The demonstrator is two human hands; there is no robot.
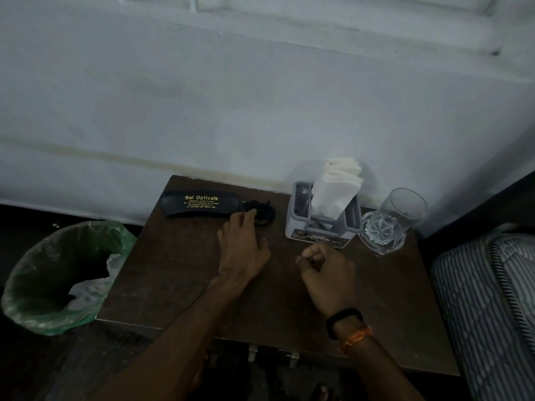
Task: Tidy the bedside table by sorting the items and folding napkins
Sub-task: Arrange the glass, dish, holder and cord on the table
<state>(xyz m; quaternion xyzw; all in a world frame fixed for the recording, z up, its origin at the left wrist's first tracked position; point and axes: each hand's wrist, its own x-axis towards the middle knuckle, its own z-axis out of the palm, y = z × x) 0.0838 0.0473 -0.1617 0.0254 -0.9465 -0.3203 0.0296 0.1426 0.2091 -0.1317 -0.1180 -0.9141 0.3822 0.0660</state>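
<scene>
Your left hand [241, 250] lay with fingers extended, touching a small dark object [260, 212] too dim to identify, beside the spectacle case [199, 204] at the table's [179, 270] 11 o'clock edge. Your right hand [327, 273] was curled, holding nothing. Folded napkins [335, 192] stood in the holder [321, 224] at 1 o'clock, with a glass [390, 221] just beside it.

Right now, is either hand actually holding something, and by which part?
The left hand touches the small black item by its near edge; a real grip cannot be told. The right hand is curled, holding nothing visible.

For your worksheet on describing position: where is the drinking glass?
The drinking glass stands at the table's back right corner, just right of the napkin holder.
</scene>
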